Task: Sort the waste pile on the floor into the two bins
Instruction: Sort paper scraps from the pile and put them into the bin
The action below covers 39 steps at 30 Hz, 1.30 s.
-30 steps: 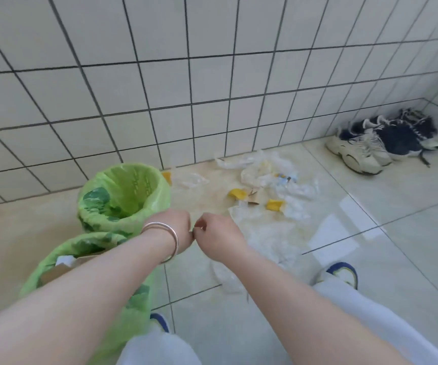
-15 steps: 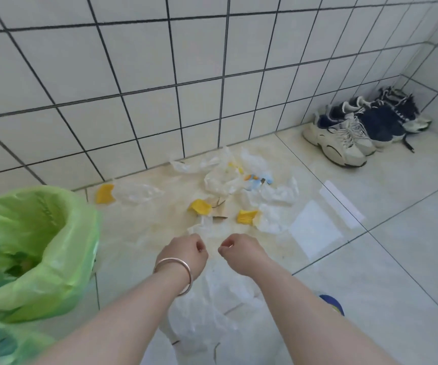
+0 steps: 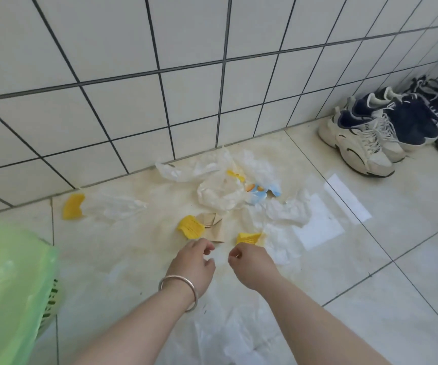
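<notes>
Two hands out front, low over the floor, centre of frame. My left hand point(image 3: 195, 262) and right hand point(image 3: 249, 264) both have fingers curled in; can't tell for sure whether either is pinching the thin clear plastic sheet point(image 3: 228, 325) under my forearms, film is too transparent to read at the fingertips.

Change vs half a second back: view has panned right and forward, hands have closed in on the waste pile point(image 3: 228, 196), now just short of the near yellow sponge piece point(image 3: 248, 238) and the brown cardboard scrap point(image 3: 213, 229). Green-lined bin point(image 3: 15, 285) has slid to the lower left edge; second bin is out of frame.

Pile sits mid-frame against the tiled wall: crumpled white bags, a blue-and-orange wrapper point(image 3: 261, 192), more yellow sponge bits, one stray point(image 3: 73, 206) at left. Sneakers point(image 3: 362, 143) upper right, not part of this.

Read: bulk of sorting not yet done. Next pick is likely sponge or cardboard, then swing back left to the bin.
</notes>
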Each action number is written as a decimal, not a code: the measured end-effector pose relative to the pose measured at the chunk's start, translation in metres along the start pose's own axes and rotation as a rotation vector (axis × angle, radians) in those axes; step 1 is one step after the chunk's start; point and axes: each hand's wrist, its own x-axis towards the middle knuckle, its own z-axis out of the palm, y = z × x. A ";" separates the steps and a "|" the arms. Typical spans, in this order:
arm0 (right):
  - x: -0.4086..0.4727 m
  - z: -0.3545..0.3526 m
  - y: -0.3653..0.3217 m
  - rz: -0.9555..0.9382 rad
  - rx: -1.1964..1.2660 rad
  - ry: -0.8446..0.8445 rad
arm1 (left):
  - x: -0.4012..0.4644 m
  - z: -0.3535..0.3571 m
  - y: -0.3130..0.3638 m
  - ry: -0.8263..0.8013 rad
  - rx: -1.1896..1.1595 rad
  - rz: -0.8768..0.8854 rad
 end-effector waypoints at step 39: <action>0.238 -0.046 0.021 0.585 0.157 0.306 | 0.156 0.045 -0.024 0.041 0.619 -0.005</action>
